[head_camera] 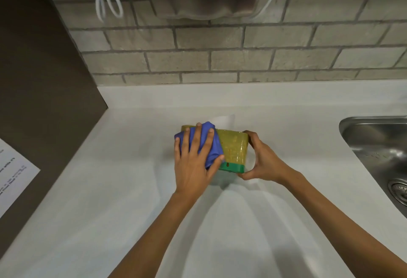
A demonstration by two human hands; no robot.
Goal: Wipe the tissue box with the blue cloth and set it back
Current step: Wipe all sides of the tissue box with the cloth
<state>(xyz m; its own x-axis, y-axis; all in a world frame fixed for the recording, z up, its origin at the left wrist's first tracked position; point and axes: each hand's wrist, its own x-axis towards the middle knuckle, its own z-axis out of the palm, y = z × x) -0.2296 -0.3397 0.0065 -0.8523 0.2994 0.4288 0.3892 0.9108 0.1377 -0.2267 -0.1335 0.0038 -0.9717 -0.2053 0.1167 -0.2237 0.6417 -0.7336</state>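
Note:
A yellow-green tissue box (235,149) with a green bottom band is held above the white counter (110,189), near its middle. A white tissue (223,121) sticks out of its far side. My left hand (193,165) presses the blue cloth (211,145) flat against the box's left part, fingers spread over the cloth. My right hand (262,161) grips the box's right end, thumb at the lower corner. The cloth and my left hand hide the left part of the box.
A steel sink (378,145) is sunk into the counter at the right, with its drain at the far right edge. A grey brick wall rises behind the counter. A dark panel with a printed paper (13,176) stands at the left. White cables and a grey appliance hang above.

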